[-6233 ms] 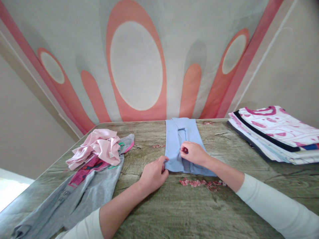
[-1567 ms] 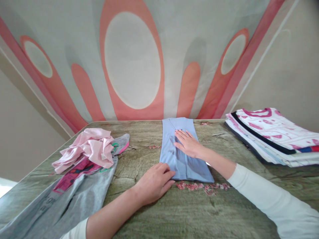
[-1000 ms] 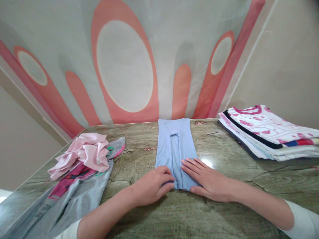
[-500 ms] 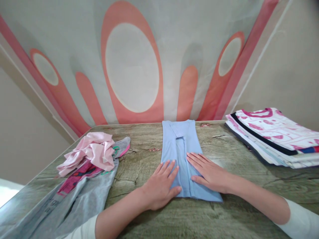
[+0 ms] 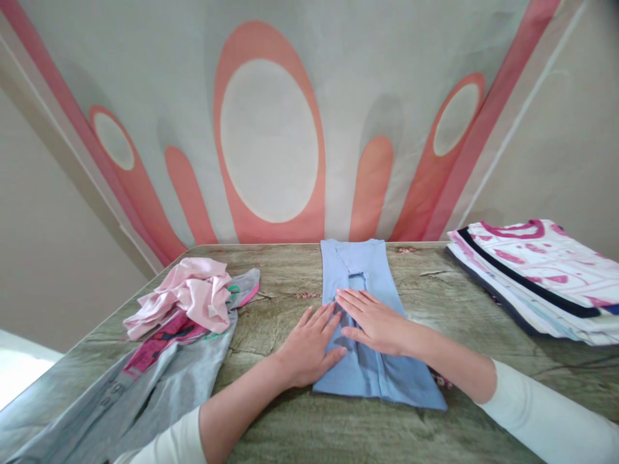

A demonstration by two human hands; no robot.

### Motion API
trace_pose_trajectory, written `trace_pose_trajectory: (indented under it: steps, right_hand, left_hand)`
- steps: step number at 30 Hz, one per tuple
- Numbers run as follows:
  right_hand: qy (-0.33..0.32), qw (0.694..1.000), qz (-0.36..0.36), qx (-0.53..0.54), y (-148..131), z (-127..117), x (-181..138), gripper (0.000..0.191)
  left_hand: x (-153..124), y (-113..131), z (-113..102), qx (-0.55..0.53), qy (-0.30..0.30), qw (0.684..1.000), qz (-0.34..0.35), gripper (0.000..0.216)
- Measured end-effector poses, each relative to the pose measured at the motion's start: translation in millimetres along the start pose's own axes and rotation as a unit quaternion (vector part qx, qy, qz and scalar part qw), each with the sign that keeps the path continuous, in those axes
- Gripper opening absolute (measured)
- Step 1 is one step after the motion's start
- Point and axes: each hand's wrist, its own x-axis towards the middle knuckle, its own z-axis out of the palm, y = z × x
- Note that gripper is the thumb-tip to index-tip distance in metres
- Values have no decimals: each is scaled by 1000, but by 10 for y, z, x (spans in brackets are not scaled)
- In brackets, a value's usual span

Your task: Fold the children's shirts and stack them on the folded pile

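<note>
A light blue garment (image 5: 374, 367), folded into a long narrow strip, lies on the wood-grain table (image 5: 338, 432) and runs away from me to the far edge. My left hand (image 5: 309, 345) lies flat on its left side with the fingers stretched out. My right hand (image 5: 374, 319) rests flat on the middle of the strip, fingers together and pointing left and away. Neither hand holds anything. Both arms wear white sleeves.
A crumpled pink garment (image 5: 191, 299) sits on a spread grey garment with a pink print (image 5: 149, 374) at the left. A stack of folded white, pink and dark clothes (image 5: 536, 274) lies at the right. A patterned wall stands right behind the table.
Both flat hands have slid away from me along the blue strip, from its near end to its middle. The near end now lies uncovered.
</note>
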Motion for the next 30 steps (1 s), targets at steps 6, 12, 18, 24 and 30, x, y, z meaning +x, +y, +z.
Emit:
trace_pose_trajectory:
  steps: [6, 12, 18, 24, 30]
  right_hand:
    - [-18, 999, 30, -14, 19, 17, -18, 70]
    - [8, 999, 32, -21, 20, -42, 290, 72]
    - [-32, 999, 31, 8, 64, 66, 443, 71]
    - [-35, 999, 15, 35, -39, 42, 236, 71]
    - [-24, 998, 0, 58, -118, -3, 51, 64]
  left_hand:
    - [-5, 43, -98, -24, 5, 1000, -5, 57]
    - [27, 37, -49, -11, 33, 999, -11, 55]
    - [-34, 83, -49, -19, 2, 1000, -17, 63]
    - [-158, 293, -305, -57, -80, 994, -47, 67]
    - [-176, 330, -589, -60, -138, 988, -33, 51]
